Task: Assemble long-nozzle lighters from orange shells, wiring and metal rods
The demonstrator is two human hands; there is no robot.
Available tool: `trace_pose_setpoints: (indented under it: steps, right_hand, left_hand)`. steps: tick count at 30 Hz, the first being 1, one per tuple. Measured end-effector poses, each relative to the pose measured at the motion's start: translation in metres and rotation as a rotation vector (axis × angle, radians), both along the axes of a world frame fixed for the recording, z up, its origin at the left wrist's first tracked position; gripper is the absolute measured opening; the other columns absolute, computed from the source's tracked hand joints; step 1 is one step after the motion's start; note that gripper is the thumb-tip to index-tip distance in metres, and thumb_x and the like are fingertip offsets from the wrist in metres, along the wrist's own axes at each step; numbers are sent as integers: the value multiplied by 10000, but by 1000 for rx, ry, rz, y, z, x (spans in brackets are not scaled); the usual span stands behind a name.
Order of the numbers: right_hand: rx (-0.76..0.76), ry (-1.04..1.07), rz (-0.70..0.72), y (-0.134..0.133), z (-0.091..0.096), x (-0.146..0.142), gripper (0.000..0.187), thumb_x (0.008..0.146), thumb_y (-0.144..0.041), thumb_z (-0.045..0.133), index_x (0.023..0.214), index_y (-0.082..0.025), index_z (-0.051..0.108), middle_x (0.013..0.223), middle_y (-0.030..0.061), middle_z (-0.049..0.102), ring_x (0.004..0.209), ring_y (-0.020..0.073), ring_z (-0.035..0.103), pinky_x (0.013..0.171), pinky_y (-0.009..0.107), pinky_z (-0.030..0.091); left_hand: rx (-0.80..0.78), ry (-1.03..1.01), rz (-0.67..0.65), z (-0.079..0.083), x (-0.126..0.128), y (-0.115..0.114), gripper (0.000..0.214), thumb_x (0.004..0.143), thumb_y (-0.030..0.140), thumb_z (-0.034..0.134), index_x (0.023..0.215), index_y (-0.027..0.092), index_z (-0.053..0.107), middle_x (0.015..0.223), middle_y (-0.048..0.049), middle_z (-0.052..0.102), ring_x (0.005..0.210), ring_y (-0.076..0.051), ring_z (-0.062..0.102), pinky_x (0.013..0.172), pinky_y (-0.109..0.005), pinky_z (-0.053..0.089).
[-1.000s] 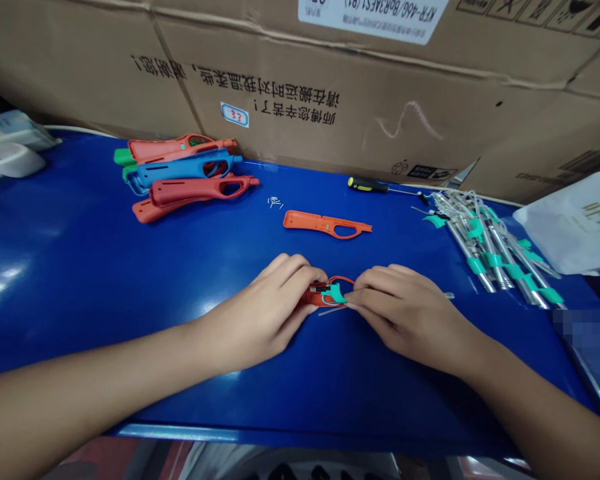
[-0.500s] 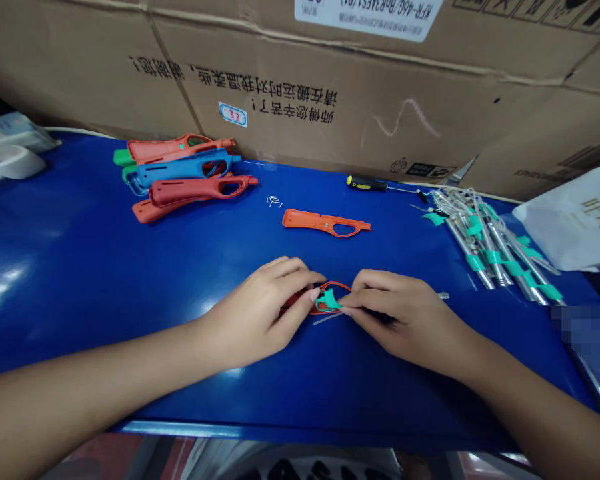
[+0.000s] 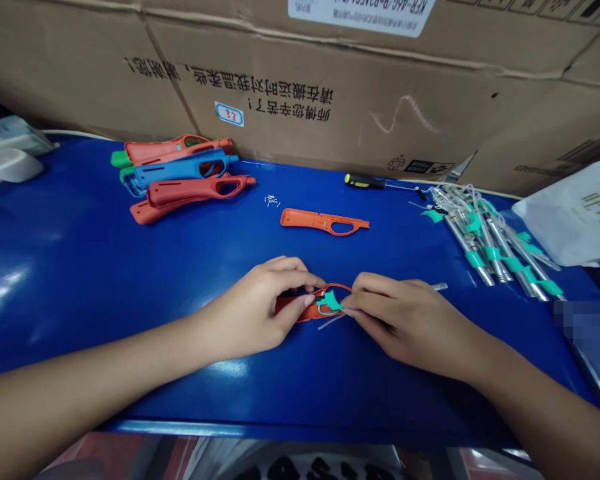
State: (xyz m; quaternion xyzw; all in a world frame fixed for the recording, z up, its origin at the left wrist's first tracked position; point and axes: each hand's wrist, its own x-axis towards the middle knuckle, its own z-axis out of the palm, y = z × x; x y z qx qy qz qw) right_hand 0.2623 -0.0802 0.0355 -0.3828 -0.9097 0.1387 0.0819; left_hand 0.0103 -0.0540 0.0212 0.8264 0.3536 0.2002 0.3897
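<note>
Blue tabletop [image 3: 80, 267] carries the orange shell [image 3: 300, 308] at mid-front, pinned under the left hand [image 3: 260, 310], whose curled fingers have slid back and bared more of it. The right hand [image 3: 405, 320] stays pinched on the teal trigger [image 3: 329, 303] at the shell's loop.

A glossy blue tabletop [image 3: 80, 280] fills the scene, and soft overhead light leaves pale patches of glare [image 3: 0, 293] on its left side. Along its far edge a wall of brown cardboard boxes [image 3: 455, 93] closes off the view, printed with upside-down black characters. A white printed label [image 3: 360, 8] sits at the top, and a small handwritten sticker [image 3: 229, 114] lower down. A white bag [image 3: 575, 213] lies at the right edge and a white plastic object [image 3: 7, 163] at the far left. Below the tabletop's front edge, a dim strip of floor [image 3: 145, 457] shows.
</note>
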Motion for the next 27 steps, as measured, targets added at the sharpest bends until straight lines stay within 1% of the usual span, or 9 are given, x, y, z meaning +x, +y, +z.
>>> trace_pose_setpoints:
  steps: [3,6,9,11,14,17,19,24,27]
  right_hand:
    - [10,-16,13,-1,0,1,249,1050,-242,444,1035,-224,692,944,13,651,723,122,604,535,289,283]
    - [37,-43,27,-2,0,1,244,1042,-212,444,1044,-211,689,939,16,651,697,125,587,524,292,259]
    - [64,-75,43,-2,0,-1,241,1032,-183,441,1043,-198,682,936,23,649,676,128,562,526,292,251]
    - [75,-94,62,-2,1,-2,241,1031,-175,437,1033,-190,678,927,24,640,666,131,547,531,295,253]
    - [105,-120,108,-2,2,-4,240,1016,-138,439,1037,-181,675,909,21,629,649,140,531,530,308,254]
    - [136,-127,150,-3,2,-5,244,997,-102,456,1064,-175,679,921,21,643,685,150,554,549,316,277]
    - [135,-122,161,-3,1,-5,250,997,-103,466,1095,-179,683,938,22,654,714,154,571,568,315,297]
    - [120,-71,147,-1,-2,-5,254,1004,-115,468,1089,-189,695,949,21,663,685,138,560,566,305,315]
    - [106,-6,126,0,-4,-4,243,1024,-151,466,1088,-199,696,956,15,662,679,122,564,567,291,332]
  left_hand:
    - [-3,6,14,-1,0,0,280,970,156,540,1188,200,711,1025,-54,663,943,-180,622,774,-303,515]
    - [13,21,22,0,1,-1,273,982,159,532,1192,188,704,1043,-54,665,985,-185,618,860,-327,510]
    - [76,99,27,3,2,-6,290,1017,180,471,1226,186,672,1084,-61,654,1026,-208,597,930,-388,490]
    - [126,195,32,8,4,-11,311,1048,223,403,1243,192,644,1094,-67,643,1021,-233,579,933,-445,476]
    - [83,281,47,15,7,-20,303,1054,303,404,1252,188,603,1103,-72,629,1017,-258,553,918,-489,469]
    - [24,267,63,18,9,-28,308,1016,348,497,1280,203,562,1103,-63,607,1025,-260,532,898,-473,470]
    - [23,243,55,15,9,-30,276,1012,356,508,1242,218,575,1077,-55,598,1001,-253,535,871,-451,470]
    - [135,201,44,4,10,-29,227,1029,326,491,1191,217,606,1044,-46,608,918,-227,563,816,-415,453]
    - [168,180,33,1,9,-26,220,1020,294,506,1198,210,605,1060,-44,607,907,-219,572,790,-394,454]
